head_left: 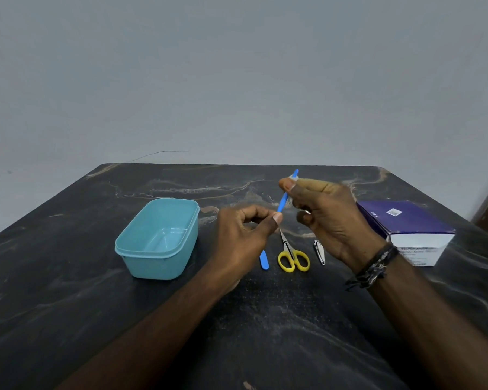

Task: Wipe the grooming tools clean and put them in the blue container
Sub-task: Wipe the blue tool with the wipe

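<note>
Your left hand (241, 235) pinches the lower end of a blue stick (283, 202) between thumb and forefinger, while your right hand (326, 213) grips its upper part with a small pale wipe (293, 177) pressed against it, both held above the table (68, 277). On the table below lie a blue file (264, 260), yellow scissors (293, 256) and a clipper (319, 251) side by side. The container (155, 239) stands open to their left, and a purple box (406, 230) sits to the right.
</note>
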The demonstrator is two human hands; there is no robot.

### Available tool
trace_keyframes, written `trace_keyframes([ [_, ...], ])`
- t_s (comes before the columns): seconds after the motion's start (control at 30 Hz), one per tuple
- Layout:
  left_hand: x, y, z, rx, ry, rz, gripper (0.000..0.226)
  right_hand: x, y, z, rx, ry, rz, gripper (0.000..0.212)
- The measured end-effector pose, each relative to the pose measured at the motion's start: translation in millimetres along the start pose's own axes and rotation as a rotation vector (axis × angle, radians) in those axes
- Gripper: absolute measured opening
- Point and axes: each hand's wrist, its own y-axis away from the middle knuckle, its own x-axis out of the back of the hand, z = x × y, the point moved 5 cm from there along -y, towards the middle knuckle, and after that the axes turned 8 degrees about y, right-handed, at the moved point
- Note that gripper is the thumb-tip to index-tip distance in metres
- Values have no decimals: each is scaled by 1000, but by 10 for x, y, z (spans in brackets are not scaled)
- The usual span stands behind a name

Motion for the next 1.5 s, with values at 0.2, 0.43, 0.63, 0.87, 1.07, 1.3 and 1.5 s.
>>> trace_keyframes([
  [0.2, 2, -8, 11, -22, -18, -3, 14, 58, -10, -40, 19, -49, 51, 36],
  [0.43, 13, -10, -9, -39, -5, 12, 13, 5, 7, -14, 10, -23, 11, 44],
  [0.63, 1, -7, -17, -41, 20, -17, 13, -32, 21, 13, -21, 52, -27, 29],
  [0.87, -98, 14, -66, -10, -48, -128, 17, 22, 18, -57, 43, -95, 51, 44],
  [1.07, -23, -1, -56, -7, -31, -75, 23, -108, 24, 73, -45, 135, -116, 20],
  [1.3, -70, 14, -34, -3, -23, -78, 18, 22, -15, -25, 3, 52, -30, 23],
  [1.5, -51, 1, -36, 7, -46, -32, 15, 125, -43, -81, 40, -64, 44, 35],
])
